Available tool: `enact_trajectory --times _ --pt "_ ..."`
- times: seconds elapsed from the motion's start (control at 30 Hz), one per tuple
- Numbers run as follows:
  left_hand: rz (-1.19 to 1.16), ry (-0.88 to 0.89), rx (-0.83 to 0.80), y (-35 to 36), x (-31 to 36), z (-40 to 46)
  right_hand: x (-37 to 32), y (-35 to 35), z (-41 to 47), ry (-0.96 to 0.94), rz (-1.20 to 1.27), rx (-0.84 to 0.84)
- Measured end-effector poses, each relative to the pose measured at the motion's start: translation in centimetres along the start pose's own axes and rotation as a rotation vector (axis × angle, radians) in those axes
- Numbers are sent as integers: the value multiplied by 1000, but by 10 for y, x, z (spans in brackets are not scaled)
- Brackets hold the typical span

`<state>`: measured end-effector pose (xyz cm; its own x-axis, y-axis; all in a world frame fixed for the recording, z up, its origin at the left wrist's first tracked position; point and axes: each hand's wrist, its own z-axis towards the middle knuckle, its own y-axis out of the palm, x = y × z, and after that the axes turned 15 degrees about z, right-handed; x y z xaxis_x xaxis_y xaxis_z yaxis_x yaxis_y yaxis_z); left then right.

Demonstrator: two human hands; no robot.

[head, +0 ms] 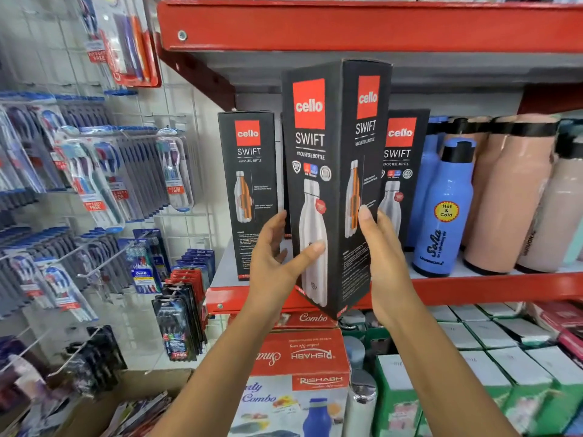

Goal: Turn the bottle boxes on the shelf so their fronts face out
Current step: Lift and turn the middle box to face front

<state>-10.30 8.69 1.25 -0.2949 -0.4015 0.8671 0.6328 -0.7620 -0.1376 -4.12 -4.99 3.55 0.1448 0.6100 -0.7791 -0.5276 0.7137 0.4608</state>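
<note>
A tall black Cello Swift bottle box (328, 171) is lifted off the red shelf (473, 290) and held out in front of it, one corner edge pointing at me so two faces show. My left hand (277, 257) grips its left side, thumb across the face with the white bottle picture. My right hand (378, 247) presses its right face. On the shelf stands a left box (249, 190) showing its cutaway-bottle side. Behind the held box, a right box (402, 165) shows its white-bottle front, partly hidden.
Blue (444, 212) and peach bottles (508, 200) stand on the shelf to the right. An upper red shelf (347, 26) hangs just above the held box. Toothbrush packs (94, 184) hang on a wire rack at left. Red combo boxes (303, 351) and green-white boxes (473, 373) lie below.
</note>
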Motion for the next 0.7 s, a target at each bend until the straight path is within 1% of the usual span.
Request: enact_trajectory --times 0.17,0.37,0.47,0.53,0.7 --pt "13 -1 -76 4 3 -6 7 -4 3 52 -25 1" --pt "1 33 28 11 6 4 10 -9 15 107 -134 -156" --pt "-22 40 67 15 5 13 12 -16 25 101 -188 -213" --pt "-26 57 66 19 4 20 15 -20 33 87 -212 -233" --pt "-14 94 35 26 -4 36 20 -32 51 44 -175 -290"
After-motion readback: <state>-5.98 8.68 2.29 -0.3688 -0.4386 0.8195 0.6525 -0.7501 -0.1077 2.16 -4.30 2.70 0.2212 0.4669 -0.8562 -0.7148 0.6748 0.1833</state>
